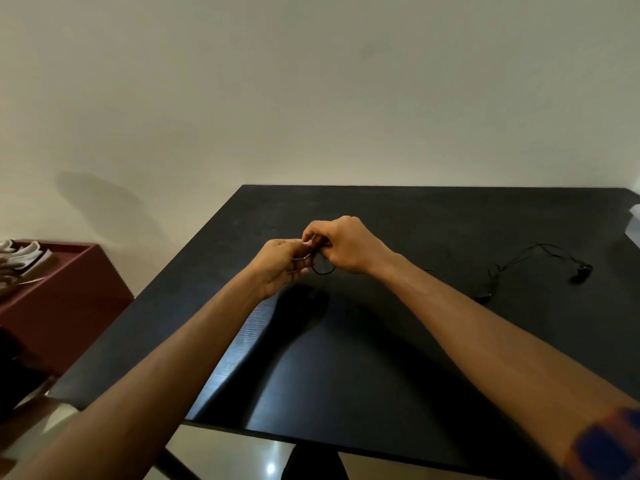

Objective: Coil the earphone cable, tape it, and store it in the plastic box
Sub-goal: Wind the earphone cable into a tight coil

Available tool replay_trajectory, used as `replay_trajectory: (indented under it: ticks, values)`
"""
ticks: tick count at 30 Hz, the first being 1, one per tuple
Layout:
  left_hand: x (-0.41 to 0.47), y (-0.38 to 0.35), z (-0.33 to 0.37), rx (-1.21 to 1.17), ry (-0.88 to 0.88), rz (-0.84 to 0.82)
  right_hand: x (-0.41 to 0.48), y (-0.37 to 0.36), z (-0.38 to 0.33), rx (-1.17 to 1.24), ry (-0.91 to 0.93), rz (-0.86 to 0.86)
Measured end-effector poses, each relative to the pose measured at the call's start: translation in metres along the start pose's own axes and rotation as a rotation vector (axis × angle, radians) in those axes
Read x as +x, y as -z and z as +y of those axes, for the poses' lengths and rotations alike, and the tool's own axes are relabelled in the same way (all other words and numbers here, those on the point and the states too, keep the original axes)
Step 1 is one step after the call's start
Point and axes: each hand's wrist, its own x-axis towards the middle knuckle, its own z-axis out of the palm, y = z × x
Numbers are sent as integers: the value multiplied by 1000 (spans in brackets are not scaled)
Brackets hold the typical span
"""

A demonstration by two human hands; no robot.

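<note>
A thin black earphone cable lies on the black table. Its earbuds rest at the far right. The near end forms a small loop that hangs between my two hands over the table's middle. My left hand pinches the plug end of the cable. My right hand meets it fingertip to fingertip and grips the cable at the top of the loop. A pale plastic object, cut off by the frame, sits at the table's right edge. I cannot tell whether it is the box.
A dark red cabinet stands to the left of the table, with pale shoes on top. A plain wall runs behind the table. The floor shows below the table's near edge.
</note>
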Motion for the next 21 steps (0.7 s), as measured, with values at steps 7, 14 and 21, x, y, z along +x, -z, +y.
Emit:
replay_trajectory:
  ticks: [7, 14, 21]
  values:
    - [-1, 3, -3, -49, -102, 5, 1, -2, 5, 82, -23, 65]
    - [1, 7, -4, 178, -340, 127, 6, -6, 13, 240, -282, -164]
    - [0, 5, -4, 390, -481, 284, 5, -11, 12, 622, -496, -78]
